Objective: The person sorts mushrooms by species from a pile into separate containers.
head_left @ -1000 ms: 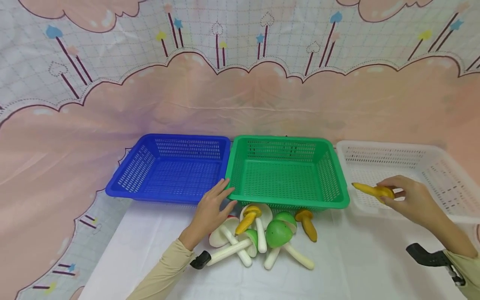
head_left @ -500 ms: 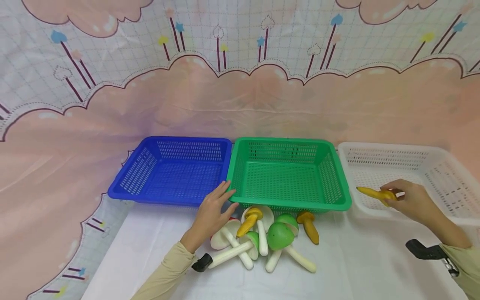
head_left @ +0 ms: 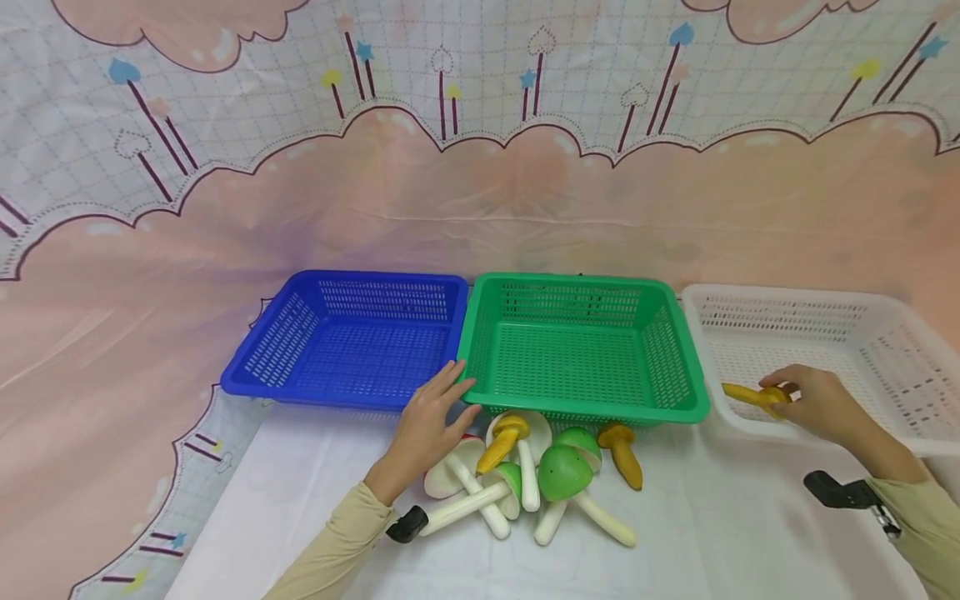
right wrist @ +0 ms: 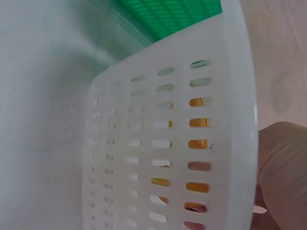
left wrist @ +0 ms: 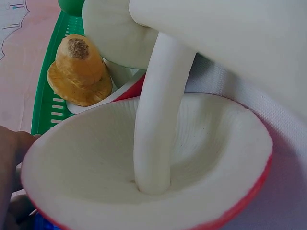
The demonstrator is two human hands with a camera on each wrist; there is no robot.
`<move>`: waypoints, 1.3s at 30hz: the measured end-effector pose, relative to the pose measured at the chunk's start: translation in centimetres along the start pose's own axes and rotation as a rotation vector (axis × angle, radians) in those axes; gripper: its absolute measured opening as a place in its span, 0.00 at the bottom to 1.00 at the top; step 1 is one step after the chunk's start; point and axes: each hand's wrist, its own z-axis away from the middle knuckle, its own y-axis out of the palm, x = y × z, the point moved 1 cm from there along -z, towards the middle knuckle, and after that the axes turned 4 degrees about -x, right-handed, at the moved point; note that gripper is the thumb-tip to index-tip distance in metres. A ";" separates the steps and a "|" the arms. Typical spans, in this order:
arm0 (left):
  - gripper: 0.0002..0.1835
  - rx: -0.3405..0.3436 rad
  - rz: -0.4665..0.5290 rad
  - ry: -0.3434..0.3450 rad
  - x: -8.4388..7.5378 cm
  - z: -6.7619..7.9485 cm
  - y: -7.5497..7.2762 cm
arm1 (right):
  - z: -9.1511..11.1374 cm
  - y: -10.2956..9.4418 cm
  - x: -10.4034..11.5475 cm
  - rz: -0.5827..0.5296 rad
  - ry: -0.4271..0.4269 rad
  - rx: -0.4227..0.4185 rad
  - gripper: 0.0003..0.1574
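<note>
Pinched in my right hand (head_left: 825, 408) is a yellow toy mushroom (head_left: 741, 393), lowered inside the white basket (head_left: 795, 293) near its front left. The right wrist view shows that basket's slotted wall (right wrist: 148, 115), with yellow glimpsed through the slots and most of the mushroom hidden. My left hand (head_left: 424, 429) has its fingers spread at the front left corner of the green basket (head_left: 585, 412). Beside it lies a pile of toy mushrooms: a red-edged one (left wrist: 81, 167), green-capped ones (head_left: 564, 472) and a yellow one (head_left: 512, 435) on top.
The blue basket (head_left: 300, 392) stands left of the green one, all three baskets in a row. A brownish-yellow mushroom (head_left: 626, 460) lies at the pile's right end. White cloth (head_left: 720, 533) covers the table; a patterned curtain (head_left: 525, 200) hangs behind.
My right hand has lowered the yellow mushroom deeper into the white basket. The left hand keeps its place at the green basket's corner, and the view has shifted slightly.
</note>
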 end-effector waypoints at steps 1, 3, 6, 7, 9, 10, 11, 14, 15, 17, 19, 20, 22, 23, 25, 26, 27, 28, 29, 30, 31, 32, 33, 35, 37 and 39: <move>0.21 -0.001 0.002 0.000 0.0 0.0 0.0 | -0.1 0.0 0.0 -0.003 0.010 0.019 0.17; 0.22 -0.005 0.005 0.003 0.0 0.0 0.1 | -0.2 0.1 -0.1 -0.009 0.026 0.048 0.17; 0.22 -0.003 0.009 0.004 0.0 0.0 0.1 | -0.4 0.3 -0.2 -0.017 0.042 0.084 0.17; 0.22 0.000 0.010 0.003 -0.1 0.0 0.1 | -0.5 0.4 -0.3 -0.018 0.042 0.092 0.16; 0.22 0.001 0.011 0.005 -0.1 0.0 0.0 | -0.6 0.5 -0.5 -0.018 0.035 0.105 0.16; 0.22 0.002 0.011 0.005 -0.1 -0.1 0.0 | -0.7 0.5 -0.5 -0.015 0.034 0.108 0.16; 0.22 0.001 0.011 0.006 -0.2 -0.1 -0.1 | -0.8 0.6 -0.6 -0.017 0.033 0.115 0.16; 0.22 -0.004 0.011 0.007 -0.2 -0.1 -0.2 | -0.9 0.6 -0.6 -0.020 0.035 0.133 0.16; 0.22 -0.004 0.008 0.006 -0.2 -0.1 -0.2 | -0.9 0.7 -0.6 -0.020 0.038 0.136 0.16; 0.21 0.001 0.008 0.005 -0.2 -0.1 -0.2 | -0.9 0.6 -0.6 -0.021 0.040 0.142 0.16; 0.21 0.004 0.008 0.006 -0.2 -0.1 -0.2 | -0.8 0.6 -0.5 -0.015 0.041 0.143 0.17; 0.21 0.004 0.006 0.007 -0.2 -0.1 -0.2 | -0.8 0.5 -0.5 -0.012 0.039 0.142 0.17; 0.21 0.000 0.001 0.008 -0.1 -0.1 -0.2 | -0.7 0.4 -0.4 -0.006 0.032 0.137 0.17; 0.21 -0.002 -0.002 0.007 -0.1 -0.1 -0.2 | -0.7 0.4 -0.3 -0.001 0.029 0.134 0.18; 0.21 -0.006 -0.008 0.004 0.0 -0.1 -0.2 | -0.6 0.2 -0.2 0.007 0.024 0.129 0.18; 0.22 -0.006 -0.009 0.003 0.0 -0.1 -0.2 | -0.6 0.1 -0.2 0.005 0.017 0.124 0.18; 0.22 -0.006 -0.009 0.001 0.0 -0.1 -0.2 | -0.5 0.0 -0.1 0.010 0.010 0.115 0.18; 0.22 -0.005 -0.009 0.000 0.1 -0.1 -0.2 | -0.5 -0.2 0.0 0.017 0.005 0.104 0.18; 0.22 -0.005 -0.008 0.000 0.1 -0.1 -0.2 | -0.4 -0.3 0.1 0.018 -0.004 0.094 0.18; 0.22 -0.006 -0.007 0.000 0.1 -0.2 -0.1 | -0.4 -0.4 0.1 0.019 -0.013 0.084 0.18; 0.22 -0.009 -0.004 0.001 0.1 -0.2 -0.1 | -0.3 -0.5 0.2 0.024 -0.022 0.070 0.17; 0.22 -0.010 -0.003 0.002 0.1 -0.2 -0.1 | -0.2 -0.7 0.3 0.025 -0.031 0.056 0.17; 0.22 -0.011 -0.003 0.003 0.1 -0.2 0.0 | -0.1 -0.7 0.4 0.029 -0.029 0.047 0.17; 0.22 -0.012 -0.003 0.002 0.1 -0.1 0.0 | 0.1 -0.9 0.6 0.020 -0.030 0.040 0.17; 0.22 -0.009 -0.007 0.000 0.1 0.0 0.1 | 0.4 -1.0 0.9 0.019 -0.025 0.023 0.17; 0.22 -0.007 -0.010 -0.003 0.1 0.0 0.2 | 0.7 -1.1 1.2 0.011 -0.023 0.012 0.17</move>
